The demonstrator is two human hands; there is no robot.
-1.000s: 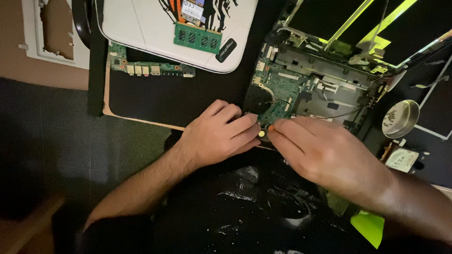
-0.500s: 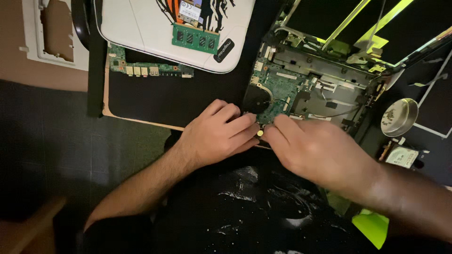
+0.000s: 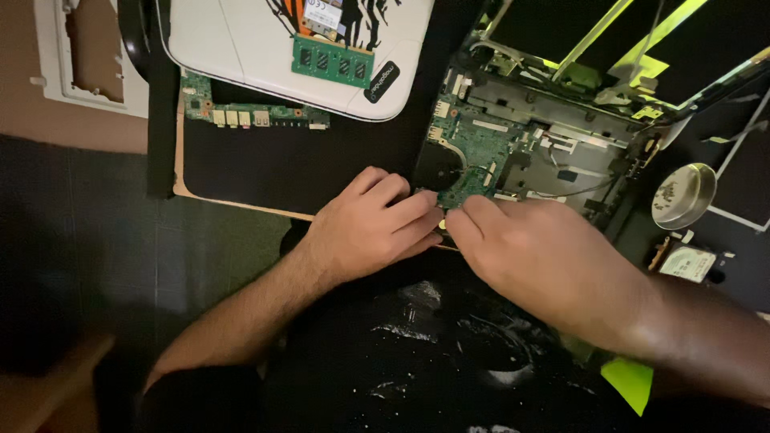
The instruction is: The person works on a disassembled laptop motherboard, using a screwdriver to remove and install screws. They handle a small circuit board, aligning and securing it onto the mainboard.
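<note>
My left hand [image 3: 373,224] and right hand [image 3: 533,256] meet, fingers curled, at the near edge of the green circuit board [image 3: 473,156] inside the opened laptop; I cannot tell what they grip.

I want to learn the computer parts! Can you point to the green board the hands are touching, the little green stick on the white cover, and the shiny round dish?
green board [image 3: 473,156], head view, bare middle of the board.
green stick [image 3: 333,62], head view, its middle.
round dish [image 3: 683,195], head view, inside the bowl.

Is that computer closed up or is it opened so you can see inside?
Opened. The laptop base has no cover; its green circuit board shows.
</note>
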